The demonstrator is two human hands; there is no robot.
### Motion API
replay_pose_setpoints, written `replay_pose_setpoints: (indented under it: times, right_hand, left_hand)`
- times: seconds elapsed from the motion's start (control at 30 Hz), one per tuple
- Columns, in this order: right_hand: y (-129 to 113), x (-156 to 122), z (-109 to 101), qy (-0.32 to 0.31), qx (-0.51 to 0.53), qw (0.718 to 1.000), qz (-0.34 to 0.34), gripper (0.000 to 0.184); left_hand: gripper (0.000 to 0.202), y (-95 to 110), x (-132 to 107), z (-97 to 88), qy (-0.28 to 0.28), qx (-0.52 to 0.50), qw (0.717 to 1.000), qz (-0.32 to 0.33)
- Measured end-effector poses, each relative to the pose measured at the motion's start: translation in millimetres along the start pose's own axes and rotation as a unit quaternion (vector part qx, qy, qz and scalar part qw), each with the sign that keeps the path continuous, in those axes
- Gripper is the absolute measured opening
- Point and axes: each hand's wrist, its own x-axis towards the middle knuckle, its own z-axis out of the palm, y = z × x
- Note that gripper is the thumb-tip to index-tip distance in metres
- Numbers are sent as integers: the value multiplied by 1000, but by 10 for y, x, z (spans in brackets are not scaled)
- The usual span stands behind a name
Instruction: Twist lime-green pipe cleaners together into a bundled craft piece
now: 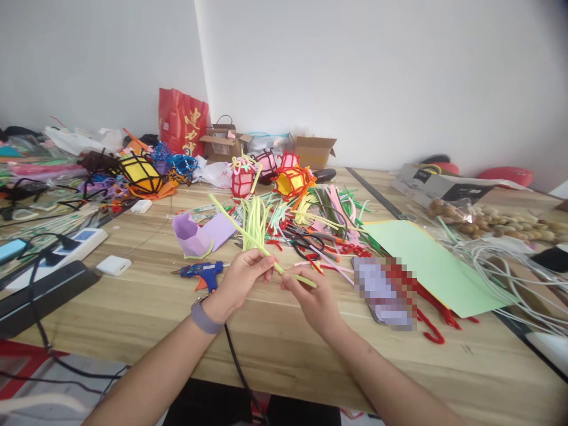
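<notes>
A long yellow-green pipe cleaner runs slantwise through both hands above the table's front half. My left hand pinches it near the middle, and my right hand grips it close to its lower right end. Just behind my fingers lies a bundle of yellow-green pipe cleaners. To the left stands a purple paper cup shape with a yellow-green strip at its base, beside a flat purple sheet. A blue and orange glue gun lies next to my left wrist.
Black-handled scissors lie among pipe cleaners behind my hands. On the right are a phone, a green sheet and white cables. Small lanterns and a red bag stand at the back. A power strip is left.
</notes>
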Motion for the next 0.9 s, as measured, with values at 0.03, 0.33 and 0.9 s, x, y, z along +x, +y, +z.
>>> replay_pose_setpoints:
  times: [0.03,0.33,0.9]
  right_hand:
    - [9,9,-45,7,-103,990,-93,17]
    - [-23,18,-72,-4,-217,964,-152,18]
    - [66,58,-172,21,-389,868,-308,19]
  left_hand:
    - [37,1,-1,5,-3,7,1000,-9]
    - [35,-13,-36,48,-4,66,998,-22]
    - [41,-7,6,7,-7,55,995,-85]
